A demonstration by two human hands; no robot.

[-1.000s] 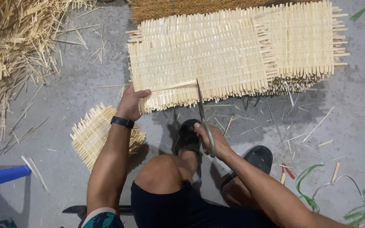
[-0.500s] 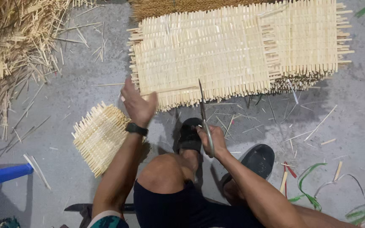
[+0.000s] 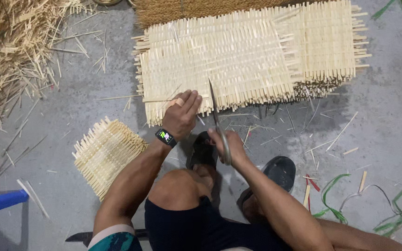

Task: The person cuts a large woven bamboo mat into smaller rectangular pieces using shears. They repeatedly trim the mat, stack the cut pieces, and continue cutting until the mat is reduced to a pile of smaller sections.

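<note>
While left hand [image 3: 182, 116] pins woven mat [image 3: 238, 60], right hand [image 3: 225, 142] w/ scissors [image 3: 215, 116]

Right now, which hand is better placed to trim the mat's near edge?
Right. The right hand already grips the scissors, blades pointing at the woven mat edge; the left hand presses that edge flat.

The woven mat [image 3: 238, 60] lies ahead of me on the floor [image 3: 387, 116]. My left hand [image 3: 182, 116] rests on its near edge; my right hand [image 3: 226, 144], beside it, holds shears [image 3: 215, 116]. A smaller woven piece [image 3: 108, 153] lies left.
</note>
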